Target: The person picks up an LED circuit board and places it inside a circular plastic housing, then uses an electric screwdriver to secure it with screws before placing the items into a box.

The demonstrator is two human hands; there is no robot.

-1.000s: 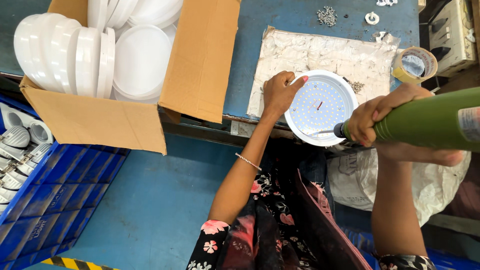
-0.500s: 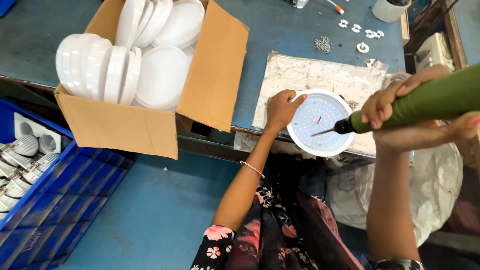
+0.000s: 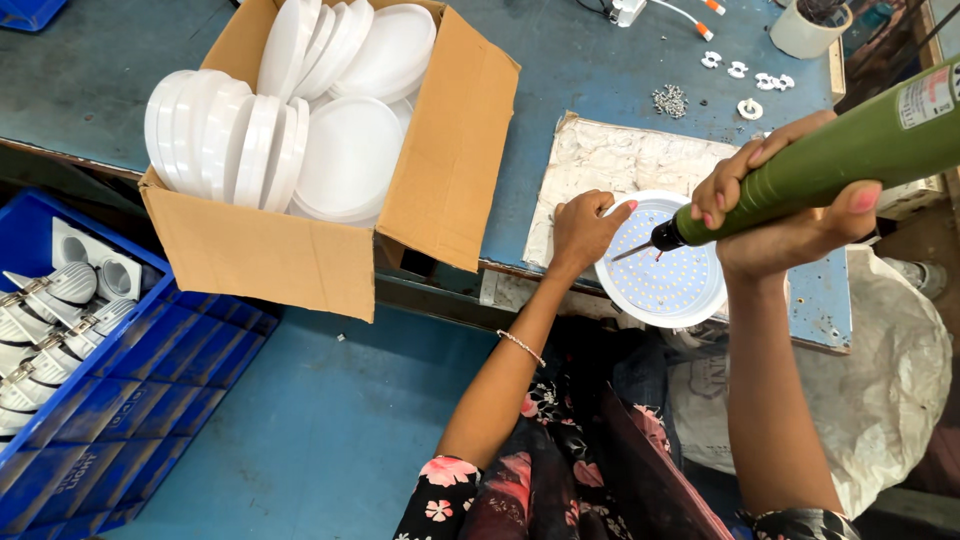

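The round white light panel [image 3: 662, 262] lies face up on a worn silvery mat [image 3: 610, 170] at the bench's [image 3: 520, 150] front edge, dotted side exposed so the tool can reach it. The left hand [image 3: 583, 228] curls its fingers over the panel's left rim, seemingly to stop it turning, while the right hand [image 3: 790, 215] wraps closed around a green electric screwdriver [image 3: 850, 160], tip angled onto the panel. The open cardboard box [image 3: 330, 150] of white round covers [image 3: 300, 120] sits along that front edge, just to the left, within easy reach.
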